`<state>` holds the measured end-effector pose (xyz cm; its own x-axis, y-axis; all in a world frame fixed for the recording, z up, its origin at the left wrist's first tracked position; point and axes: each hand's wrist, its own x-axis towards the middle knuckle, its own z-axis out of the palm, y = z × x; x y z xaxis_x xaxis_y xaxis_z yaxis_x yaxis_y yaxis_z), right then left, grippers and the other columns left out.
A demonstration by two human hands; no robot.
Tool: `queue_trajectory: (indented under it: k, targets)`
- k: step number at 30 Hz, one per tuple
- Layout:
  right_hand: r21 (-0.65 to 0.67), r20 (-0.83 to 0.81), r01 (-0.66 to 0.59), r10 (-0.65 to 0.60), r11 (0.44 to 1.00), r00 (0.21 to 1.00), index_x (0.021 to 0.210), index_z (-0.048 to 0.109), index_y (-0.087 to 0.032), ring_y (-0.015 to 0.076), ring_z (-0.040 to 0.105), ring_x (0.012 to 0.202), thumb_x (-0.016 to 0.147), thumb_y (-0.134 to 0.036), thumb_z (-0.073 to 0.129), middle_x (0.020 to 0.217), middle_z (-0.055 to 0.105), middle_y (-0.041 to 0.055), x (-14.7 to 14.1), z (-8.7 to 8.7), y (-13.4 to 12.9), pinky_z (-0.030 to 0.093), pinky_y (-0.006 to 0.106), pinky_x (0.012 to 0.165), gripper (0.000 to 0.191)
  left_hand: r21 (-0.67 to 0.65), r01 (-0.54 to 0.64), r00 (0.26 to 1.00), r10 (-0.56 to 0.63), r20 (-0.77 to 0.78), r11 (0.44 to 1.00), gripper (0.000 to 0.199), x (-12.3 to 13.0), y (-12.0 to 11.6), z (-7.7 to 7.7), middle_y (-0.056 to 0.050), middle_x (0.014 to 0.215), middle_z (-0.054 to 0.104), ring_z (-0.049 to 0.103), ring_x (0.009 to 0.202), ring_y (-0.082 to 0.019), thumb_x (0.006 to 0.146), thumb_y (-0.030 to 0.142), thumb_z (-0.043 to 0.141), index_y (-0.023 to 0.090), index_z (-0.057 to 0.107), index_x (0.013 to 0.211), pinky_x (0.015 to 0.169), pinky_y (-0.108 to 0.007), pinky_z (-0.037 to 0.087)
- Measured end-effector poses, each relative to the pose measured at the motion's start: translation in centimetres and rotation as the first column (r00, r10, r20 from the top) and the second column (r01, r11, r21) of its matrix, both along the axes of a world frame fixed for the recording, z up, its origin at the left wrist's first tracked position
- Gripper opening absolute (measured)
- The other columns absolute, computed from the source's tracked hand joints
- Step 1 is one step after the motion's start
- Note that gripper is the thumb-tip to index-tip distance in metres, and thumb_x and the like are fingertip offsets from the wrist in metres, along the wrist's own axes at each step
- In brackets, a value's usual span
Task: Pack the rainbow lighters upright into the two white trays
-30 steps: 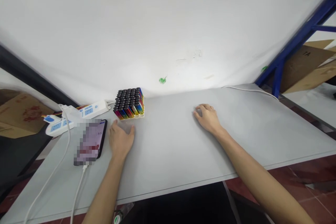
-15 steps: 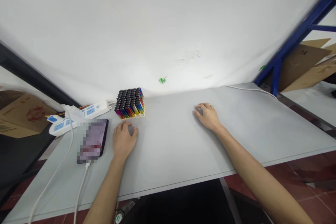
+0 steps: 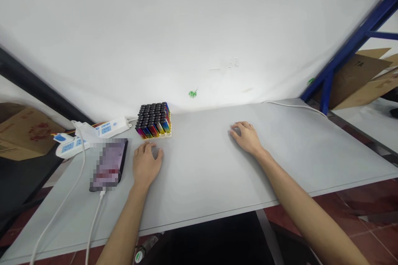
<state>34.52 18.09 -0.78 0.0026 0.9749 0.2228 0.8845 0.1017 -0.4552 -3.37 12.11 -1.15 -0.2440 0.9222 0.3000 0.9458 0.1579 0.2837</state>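
Observation:
My left hand (image 3: 147,163) rests on the grey table with its thumb apart from the fingers, holding nothing. Just beyond its fingertips stands a block of slim, shiny, rainbow-coloured sticks with black tops (image 3: 153,120), packed upright in rows. Part of a pale tray (image 3: 166,135) shows under them. Left of that hand lies a phone (image 3: 109,165), its screen blurred out and a white cable plugged into its lower end. Farther right, my right hand (image 3: 246,137) lies on the tabletop, fingers loosely curved, thumb apart and nothing in its grasp.
A white power strip (image 3: 122,124) with plugs lies at the table's back left. One white cable (image 3: 82,165) runs from it over the left side. Cardboard boxes (image 3: 26,132) stand beyond both ends. A blue metal frame (image 3: 326,87) rises at right, behind the grey table (image 3: 202,178).
The view has shifted very slightly. Both hands stay in about the same places on the table, and nothing has been picked up or moved.

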Motion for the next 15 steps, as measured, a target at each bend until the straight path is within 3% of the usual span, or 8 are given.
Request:
queue_trajectory:
  k: [15]
  targets:
    - [0.001, -0.001, 0.002, -0.002, 1.000, 1.000, 0.115, 0.067, -0.019, 0.0286, 0.050, 0.121, 0.093, -0.037, 0.053, 0.131, 0.058, 0.0112, -0.06, 0.27, -0.13, 0.036, 0.043, 0.105, 0.032, -0.004, -0.010, 1.000, 0.010, 0.007, 1.000, 0.041, 0.07, 0.09, 0.15, -0.016, 0.130, 0.060, 0.048, 0.127, -0.034, 0.088, 0.041, 0.048, 0.015, 0.063, 0.116, 0.107, -0.048, 0.040]
